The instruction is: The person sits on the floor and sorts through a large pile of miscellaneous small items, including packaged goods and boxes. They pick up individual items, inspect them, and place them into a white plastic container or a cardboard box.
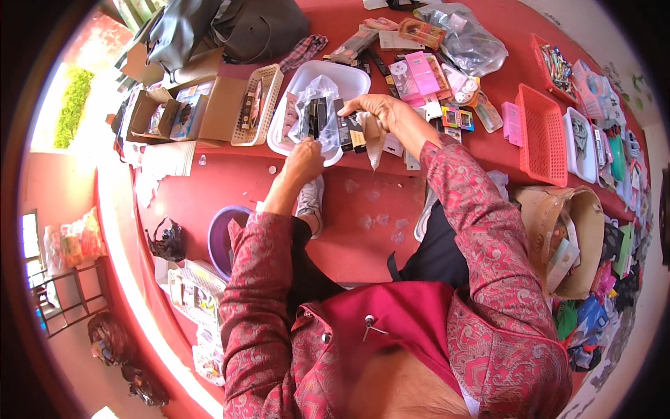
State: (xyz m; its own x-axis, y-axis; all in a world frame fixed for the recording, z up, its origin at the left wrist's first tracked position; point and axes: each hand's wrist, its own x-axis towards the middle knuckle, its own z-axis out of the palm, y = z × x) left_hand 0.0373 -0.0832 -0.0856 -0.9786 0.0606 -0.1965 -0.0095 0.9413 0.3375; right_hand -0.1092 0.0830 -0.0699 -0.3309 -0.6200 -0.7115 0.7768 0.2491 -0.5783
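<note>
Head view: left hand point(303, 155) has fingers pinched shut on the clear plastic bag point(317, 105), holding it over the white plastic tray point(352, 75) at 12 o'clock so contents stay corralled. Right hand point(375, 110) has fingers curled together on small dark packets point(349, 131) at the tray's right rim. Red mesh basket point(543, 133) sits well apart at 2 o'clock; cardboard box point(209, 105) at 10 o'clock.

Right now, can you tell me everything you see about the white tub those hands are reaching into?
The white tub is a shallow plastic tray with rounded corners and a raised rim, lying flat on the red surface. Inside sits a crinkled clear plastic bag around dark, flat packets. The left hand is at its near rim, pinching the bag. The right hand rests over its right edge, holding small boxes and a pale paper strip. A cream slotted basket lies beside its left side.
</note>
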